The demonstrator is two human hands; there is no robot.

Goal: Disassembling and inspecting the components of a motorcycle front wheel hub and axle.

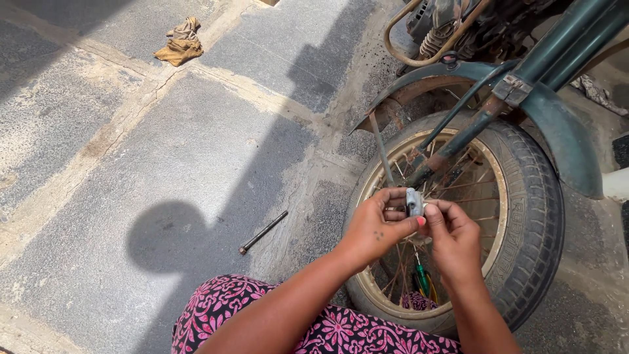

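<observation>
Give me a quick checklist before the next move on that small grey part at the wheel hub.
1. Small grey part pinched by both hands: ok.
2. Left hand and right hand in full view: ok.
3. Long bolt lying apart on the pavement, left of the wheel: ok.
4. Green-handled screwdriver seen through the spokes: ok.
5. Part seated on the hub: cannot tell, fingers cover it.
6. Rag close by: not ok, far off.

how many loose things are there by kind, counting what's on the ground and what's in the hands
long dark bolt on the ground: 1
brown rag on the ground: 1
green-handled screwdriver behind the spokes: 1
small grey metal part held by left hand and right hand: 1
total: 4
</observation>
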